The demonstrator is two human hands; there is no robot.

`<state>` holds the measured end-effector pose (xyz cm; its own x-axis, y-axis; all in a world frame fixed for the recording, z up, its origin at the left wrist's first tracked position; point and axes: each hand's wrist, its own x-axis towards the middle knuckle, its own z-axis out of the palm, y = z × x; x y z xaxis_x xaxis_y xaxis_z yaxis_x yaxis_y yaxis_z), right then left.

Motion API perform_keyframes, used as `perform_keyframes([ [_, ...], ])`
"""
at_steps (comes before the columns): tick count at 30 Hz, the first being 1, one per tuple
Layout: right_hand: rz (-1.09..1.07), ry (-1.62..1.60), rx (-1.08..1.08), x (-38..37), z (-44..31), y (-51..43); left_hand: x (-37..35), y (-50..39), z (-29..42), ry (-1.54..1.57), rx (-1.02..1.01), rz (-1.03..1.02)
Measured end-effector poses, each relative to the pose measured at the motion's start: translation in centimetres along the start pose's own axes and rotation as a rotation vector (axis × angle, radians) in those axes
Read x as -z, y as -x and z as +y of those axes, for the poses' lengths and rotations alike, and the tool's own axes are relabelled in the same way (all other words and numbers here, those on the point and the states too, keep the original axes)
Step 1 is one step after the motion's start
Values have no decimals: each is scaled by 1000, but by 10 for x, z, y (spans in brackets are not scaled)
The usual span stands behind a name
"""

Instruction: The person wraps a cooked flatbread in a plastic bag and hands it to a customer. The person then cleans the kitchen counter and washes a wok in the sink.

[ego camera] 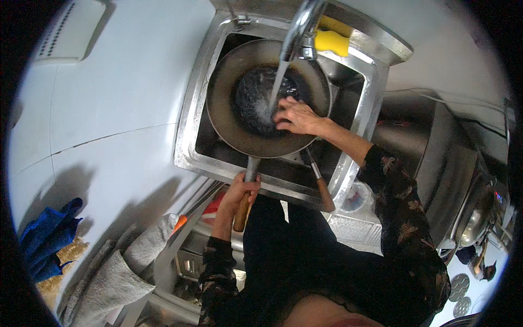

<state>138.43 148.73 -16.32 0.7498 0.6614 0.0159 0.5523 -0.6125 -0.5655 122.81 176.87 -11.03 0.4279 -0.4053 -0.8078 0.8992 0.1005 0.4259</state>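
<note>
A large metal wok [226, 122] rests over the steel sink [186, 157], with water in its dark bottom. From the chrome faucet [295, 34], a stream of water [278, 81] falls into it. My left hand [245, 189] grips the wok's handle, whose wooden end [242, 214] sticks out below the fist. My right hand [297, 116] is inside the wok beside the stream, fingers curled and slightly blurred at the water; whether they hold anything cannot be told. A wooden-handled utensil [320, 184] leans across the sink's front edge, its head partly hidden under the wok.
A yellow cloth or sponge [331, 43] lies behind the faucet. Right of the sink stand a clear plastic container [356, 198] and a steel surface [404, 122]. Grey towels [118, 278] and a blue cloth [51, 241] hang at the lower left, by the white wall.
</note>
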Motion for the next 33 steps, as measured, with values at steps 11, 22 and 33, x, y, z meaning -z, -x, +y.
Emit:
perform_keyframes([
  [11, 192, -171, -116, -78, -13, -11, -1, 2, 14, 35, 51, -31],
  [22, 137, 242, -348, -51, 56, -73, -2, 1, 11, 0, 40, -26],
  [33, 163, 348, -353, -45, 76, -92, -8, -1, 8, 0, 8, -33],
])
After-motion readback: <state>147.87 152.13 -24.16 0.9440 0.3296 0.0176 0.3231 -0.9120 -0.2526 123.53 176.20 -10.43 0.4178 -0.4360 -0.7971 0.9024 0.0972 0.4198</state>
